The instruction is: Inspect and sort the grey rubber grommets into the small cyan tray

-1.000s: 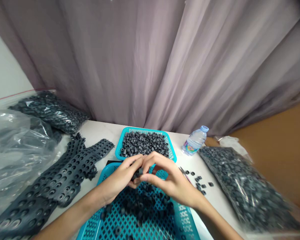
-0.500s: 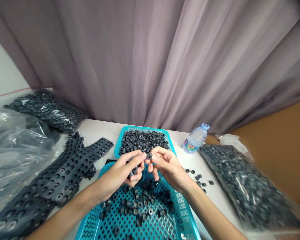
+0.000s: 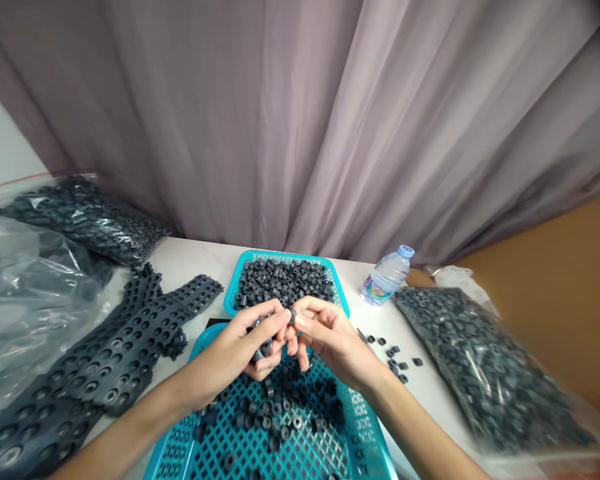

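My left hand (image 3: 263, 337) is closed around several small black rubber rings, some showing between its curled fingers. A single black rubber ring (image 3: 293, 316) is pinched between the thumb and fingertip of my right hand (image 3: 327, 333), right against the left thumb. Both hands hover over the near edge of a turquoise basket (image 3: 365, 427), where loose black rings (image 3: 275, 413) lie scattered on the lattice bottom. Just beyond the hands stands a second turquoise basket (image 3: 341, 297) with a dense heap of the same rings (image 3: 285, 280).
Perforated black rubber sheets (image 3: 125, 353) lie at left, beside clear plastic (image 3: 30, 280) and a bag of black pieces (image 3: 90, 220). A water bottle (image 3: 387, 275), loose rings (image 3: 393, 360) and another filled bag (image 3: 490, 367) are on the right. A curtain (image 3: 280, 120) hangs behind.
The ring at my right fingertips has turned from face-on to more edge-on and sits closer to the left thumb. The whole view has shifted slightly.
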The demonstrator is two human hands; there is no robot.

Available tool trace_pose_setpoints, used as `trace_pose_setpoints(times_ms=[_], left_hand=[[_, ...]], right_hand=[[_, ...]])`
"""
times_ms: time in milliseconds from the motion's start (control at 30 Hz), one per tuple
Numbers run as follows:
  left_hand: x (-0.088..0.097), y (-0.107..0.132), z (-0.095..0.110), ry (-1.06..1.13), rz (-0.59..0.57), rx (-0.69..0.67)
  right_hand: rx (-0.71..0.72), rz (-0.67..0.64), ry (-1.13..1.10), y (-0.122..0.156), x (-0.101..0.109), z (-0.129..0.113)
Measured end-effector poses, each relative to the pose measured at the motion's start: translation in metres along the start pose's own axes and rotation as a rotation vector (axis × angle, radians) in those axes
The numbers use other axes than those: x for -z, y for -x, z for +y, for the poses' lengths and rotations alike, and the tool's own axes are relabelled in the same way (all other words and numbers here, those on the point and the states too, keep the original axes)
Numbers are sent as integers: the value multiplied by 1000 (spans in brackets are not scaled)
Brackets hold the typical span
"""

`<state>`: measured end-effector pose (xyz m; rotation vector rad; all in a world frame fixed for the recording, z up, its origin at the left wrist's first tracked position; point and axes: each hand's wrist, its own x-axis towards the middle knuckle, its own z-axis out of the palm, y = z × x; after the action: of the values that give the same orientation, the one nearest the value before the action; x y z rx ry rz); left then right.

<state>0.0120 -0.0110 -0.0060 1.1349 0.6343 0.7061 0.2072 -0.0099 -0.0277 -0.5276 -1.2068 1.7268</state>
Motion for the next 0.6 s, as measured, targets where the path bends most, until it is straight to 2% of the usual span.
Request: trace_pose_setpoints(times_ms=[200, 333, 467, 600], left_hand=[[2, 1, 0, -62, -41, -5], [3, 0, 0, -141, -4, -44], [3, -1, -2, -212, 39, -70], [4, -1, -3, -280, 55, -80]], right_hand=[[-21, 15, -18, 1, -3, -2], [-6, 13, 8, 1, -4, -1], [148, 129, 116, 2, -8, -3], [289, 243, 433, 9, -18, -13]])
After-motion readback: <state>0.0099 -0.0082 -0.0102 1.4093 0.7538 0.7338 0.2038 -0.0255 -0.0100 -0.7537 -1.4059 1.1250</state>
